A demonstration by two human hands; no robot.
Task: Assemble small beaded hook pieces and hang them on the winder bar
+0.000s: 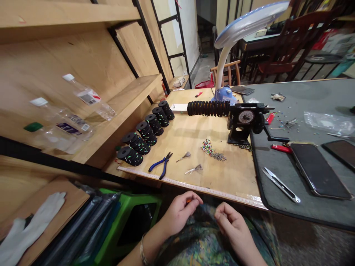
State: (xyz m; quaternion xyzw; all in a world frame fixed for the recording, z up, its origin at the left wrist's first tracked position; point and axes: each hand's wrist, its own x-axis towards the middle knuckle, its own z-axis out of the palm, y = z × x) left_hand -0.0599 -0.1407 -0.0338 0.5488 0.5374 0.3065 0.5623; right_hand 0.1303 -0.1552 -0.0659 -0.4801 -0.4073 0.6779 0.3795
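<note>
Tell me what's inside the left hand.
Inside the left hand, a small orange piece shows; the hand covers the rest, so I can't tell what it is.

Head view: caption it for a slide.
Left hand and right hand, curled above the lap, before a wooden tabletop bearing blue-handled pliers, black spools and a cranked device.

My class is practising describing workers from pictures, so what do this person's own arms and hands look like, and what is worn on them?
The left hand is bare, with a narrow, shiny bangle around its wrist. The right hand is bare too, with nothing worn that shows. No sleeve shows on either forearm.
</note>
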